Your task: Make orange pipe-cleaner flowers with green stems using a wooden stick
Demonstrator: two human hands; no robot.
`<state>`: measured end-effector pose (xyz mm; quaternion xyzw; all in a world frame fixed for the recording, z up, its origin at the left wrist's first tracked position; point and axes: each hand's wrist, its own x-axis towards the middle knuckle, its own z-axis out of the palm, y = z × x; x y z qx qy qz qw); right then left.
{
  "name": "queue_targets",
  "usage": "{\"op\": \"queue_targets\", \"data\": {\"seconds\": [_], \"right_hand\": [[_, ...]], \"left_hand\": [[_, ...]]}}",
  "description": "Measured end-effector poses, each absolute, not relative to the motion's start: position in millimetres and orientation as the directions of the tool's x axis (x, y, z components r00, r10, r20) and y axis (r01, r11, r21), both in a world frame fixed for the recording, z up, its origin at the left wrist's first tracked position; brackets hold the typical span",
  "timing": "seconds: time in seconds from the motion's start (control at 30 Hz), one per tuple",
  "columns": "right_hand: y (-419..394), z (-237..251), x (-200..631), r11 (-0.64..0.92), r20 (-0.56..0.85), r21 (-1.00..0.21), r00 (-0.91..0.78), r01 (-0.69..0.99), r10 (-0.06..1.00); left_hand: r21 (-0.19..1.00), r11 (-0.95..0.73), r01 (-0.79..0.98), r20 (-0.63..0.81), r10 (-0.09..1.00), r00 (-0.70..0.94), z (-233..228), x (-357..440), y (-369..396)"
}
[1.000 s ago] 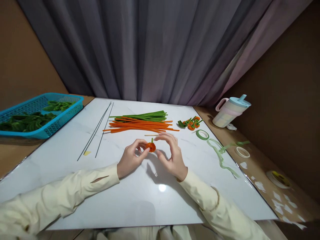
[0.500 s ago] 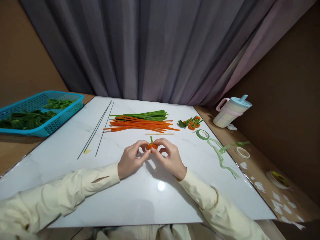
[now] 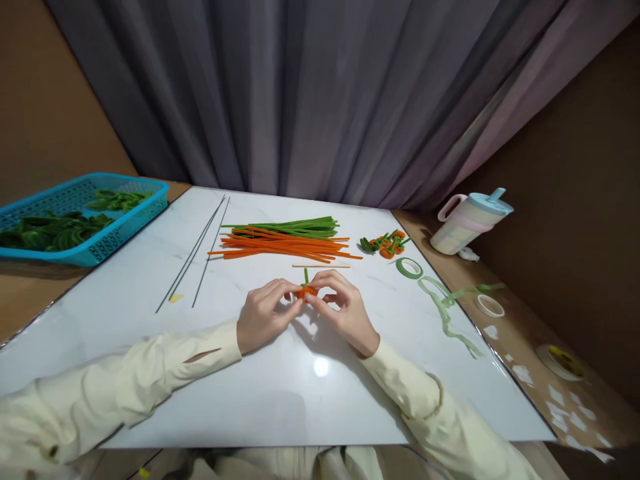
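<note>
Over the middle of the white table [image 3: 210, 393], my left hand [image 3: 265, 315] and my right hand [image 3: 347, 310] pinch a small orange pipe-cleaner piece [image 3: 307, 292] between thumbs and forefingers. A short green stem [image 3: 306, 275] sticks up from it; fingertips hide part of the orange body. Just beyond lies a thin wooden stick [image 3: 321, 267]. Behind the stick are a bundle of orange pipe cleaners [image 3: 283, 245] and a bundle of green pipe cleaners [image 3: 307, 229]. To their right sits a cluster of small orange pieces with green stems [image 3: 389, 245].
Dark thin wires [image 3: 193, 250] and a yellow scrap [image 3: 175, 298] lie left. A blue basket [image 3: 93, 255] holds green leafy shapes. On the right are a green tape roll [image 3: 409, 268], loose green tape [image 3: 447, 317], a white ring [image 3: 490, 305], a lidded cup [image 3: 470, 223] and paper scraps [image 3: 523, 375].
The whole view has shifted slightly. Both hands keep hold of the orange piece; it looks slightly tilted, and my right fingers have shifted a little around it.
</note>
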<state>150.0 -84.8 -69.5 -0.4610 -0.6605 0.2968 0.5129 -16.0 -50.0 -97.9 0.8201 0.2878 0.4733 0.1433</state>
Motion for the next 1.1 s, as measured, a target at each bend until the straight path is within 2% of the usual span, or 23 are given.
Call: {"op": "queue_targets", "data": {"seconds": [0.13, 0.3, 0.5, 1.1], "right_hand": [[-84.3, -70.2, 150.4, 0.399, 0.405, -0.866, -0.044, 0.303, 0.913], [-83.4, -71.6, 152.3, 0.394, 0.391, -0.88, -0.067, 0.265, 0.918], [-83.9, -72.0, 152.4, 0.389, 0.386, -0.876, -0.069, 0.286, 0.92], [-81.4, -77.8, 155.2, 0.407, 0.397, -0.877, -0.092, 0.253, 0.913]], "left_hand": [[0.532, -0.768, 0.356, 0.678, 0.638, 0.365, -97.5, -16.2, -50.2], [0.496, -0.804, 0.329, 0.697, 0.594, 0.401, -95.4, -16.3, -50.1], [0.498, -0.795, 0.346, 0.689, 0.605, 0.399, -95.8, -15.9, -50.4], [0.445, -0.841, 0.309, 0.727, 0.541, 0.424, -99.4, -16.5, -48.4]]}}
